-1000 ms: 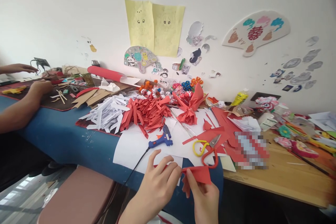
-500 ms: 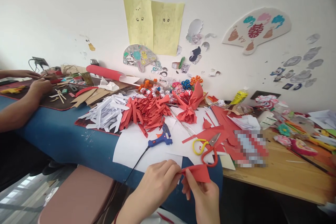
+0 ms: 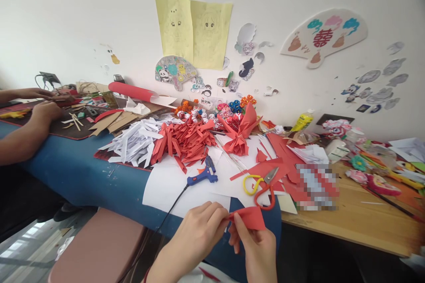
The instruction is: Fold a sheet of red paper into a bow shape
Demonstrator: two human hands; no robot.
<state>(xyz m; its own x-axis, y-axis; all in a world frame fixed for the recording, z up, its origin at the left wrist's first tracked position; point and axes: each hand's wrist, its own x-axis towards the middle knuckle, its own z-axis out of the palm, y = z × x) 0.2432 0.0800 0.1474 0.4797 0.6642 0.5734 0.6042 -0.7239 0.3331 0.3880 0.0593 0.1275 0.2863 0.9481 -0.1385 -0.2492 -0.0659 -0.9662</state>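
Pinching a folded red paper piece [image 3: 250, 218] between both hands, off the near edge of the table [image 3: 348, 225] and just below the scissors [image 3: 262, 185]. Left hand [image 3: 199, 232] curled, thumb and forefinger closed on the piece's left tip; right hand [image 3: 255, 247] beneath it, thumb pressed up onto the red face, the other fingers [image 3: 234, 234] tucked behind and mostly hidden. Held so, probably, to keep the fold taut and flat between two grips while a crease is worked, and kept close to the body where the eyes can follow it.

Red paper piece sticking out to the right above the right thumb, its left point caught between the left fingertips, its lower edge lying on the right hand; no gap to either grip.

Placed within reach above the scissors and to their left: a blue glue gun [image 3: 204, 174] lying on white paper sheets [image 3: 169, 185], cord trailing off the table edge toward the lap. Farther back from the scissors, a heap of folded red strips [image 3: 186, 141] beside a heap of white ones [image 3: 133, 141], seemingly sorted by colour. A red paper flower [image 3: 241, 130] just behind the scissors, near the wall.

Far left of the scissors, another person's hand [image 3: 46, 110] resting among cardboard scraps [image 3: 113, 121].
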